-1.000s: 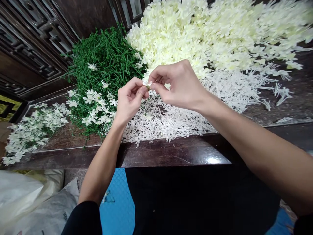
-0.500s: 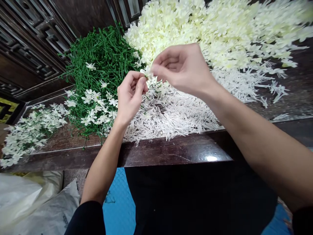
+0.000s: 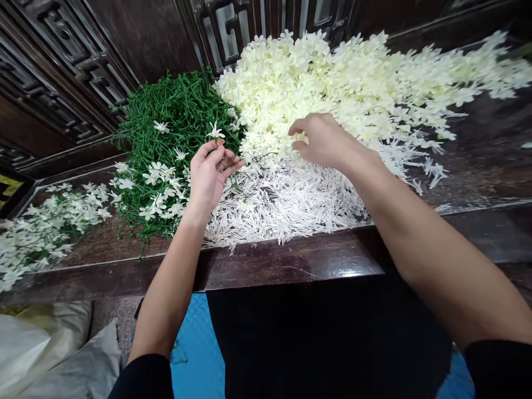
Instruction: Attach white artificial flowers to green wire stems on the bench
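- The left hand [image 3: 210, 174] is turned palm-up with its fingers loosely curled. Thumb and forefinger pinch the thin green stem of a small white artificial flower [image 3: 215, 132].
- That flower stands upright just above the left fingertips, over the near edge of a heap of green plastic stems [image 3: 178, 108].
- The right hand [image 3: 322, 141] hovers with its fingers bent in a half-open claw. Thumb and forefinger are apart and nothing shows between them.
- Its fingertips are at the near edge of a large pile of cream-white fabric blossoms [image 3: 353, 77], which spreads across the far right of the dark polished wooden table [image 3: 291, 260].
- A layer of white spiky plastic stamen pieces [image 3: 286, 202] lies under and between both hands, reaching the table's front lip.
- Finished green sprigs with white flowers [image 3: 160, 188] lie just left of the left wrist, on the stem heap's near side.
- A second batch of flowered sprigs [image 3: 50, 219] lies farther left, apart from the first.
- A carved dark wooden panel [image 3: 62, 72] stands behind the table.
- White sacks [image 3: 45, 354] and a blue mat [image 3: 195, 354] lie below the table edge.
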Demonstrator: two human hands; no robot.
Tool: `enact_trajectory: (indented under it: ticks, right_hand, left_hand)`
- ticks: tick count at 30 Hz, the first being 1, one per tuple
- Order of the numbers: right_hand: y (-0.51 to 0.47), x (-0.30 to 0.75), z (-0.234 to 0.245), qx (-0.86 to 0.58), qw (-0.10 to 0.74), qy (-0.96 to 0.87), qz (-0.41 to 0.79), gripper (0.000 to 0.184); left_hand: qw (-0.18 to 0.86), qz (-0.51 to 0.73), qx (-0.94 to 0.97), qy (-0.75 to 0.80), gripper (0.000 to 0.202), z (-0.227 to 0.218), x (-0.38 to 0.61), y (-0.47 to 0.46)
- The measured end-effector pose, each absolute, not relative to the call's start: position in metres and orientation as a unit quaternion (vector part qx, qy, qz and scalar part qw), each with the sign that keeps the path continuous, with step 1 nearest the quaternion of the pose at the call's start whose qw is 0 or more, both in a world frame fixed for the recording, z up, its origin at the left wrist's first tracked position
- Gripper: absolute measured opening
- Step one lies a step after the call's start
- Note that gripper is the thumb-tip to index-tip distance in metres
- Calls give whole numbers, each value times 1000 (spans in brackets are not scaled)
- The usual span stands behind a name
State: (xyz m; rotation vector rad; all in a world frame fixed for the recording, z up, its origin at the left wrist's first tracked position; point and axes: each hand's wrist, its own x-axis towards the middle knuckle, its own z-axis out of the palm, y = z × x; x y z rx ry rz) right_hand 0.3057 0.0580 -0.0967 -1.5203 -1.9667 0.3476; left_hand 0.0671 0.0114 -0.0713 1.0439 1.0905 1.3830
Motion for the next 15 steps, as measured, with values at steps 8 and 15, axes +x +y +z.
enact_trajectory:
  ticks: [8, 15]
  right_hand:
    - [54, 298, -91, -549, 340, -752, 134, 32]
    - [40, 301, -55, -528, 383, -745, 137, 19]
  left_hand:
    - [561, 586, 377, 447, 24, -66, 74, 4]
    - [597, 589, 352, 415, 33, -64, 79, -3]
